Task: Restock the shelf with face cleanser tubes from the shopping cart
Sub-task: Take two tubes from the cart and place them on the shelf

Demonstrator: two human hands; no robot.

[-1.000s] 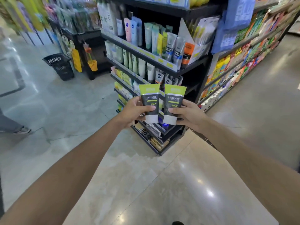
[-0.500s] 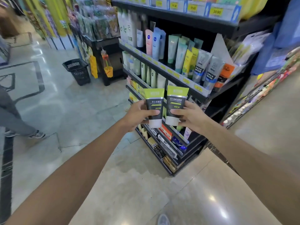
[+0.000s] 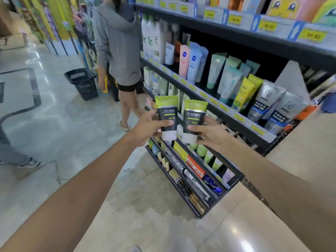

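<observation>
The left hand (image 3: 145,129) has its fingers curled round the lower body of one face cleanser tube (image 3: 167,117), thumb laid across the dark front just above the white cap. The right hand (image 3: 211,134) grips a second, matching tube (image 3: 193,120) the same way, thumb across the front near the cap, the other fingers wrapped behind. Both tubes stand cap down, green crimped ends up, side by side and just apart, held out in front of the black shelf unit (image 3: 241,122). Behind them, rows of other cleanser tubes stand on the shelves. A person in a grey hoodie (image 3: 118,42) stands at the unit's far end, near a black shopping basket (image 3: 82,83) on the floor.
</observation>
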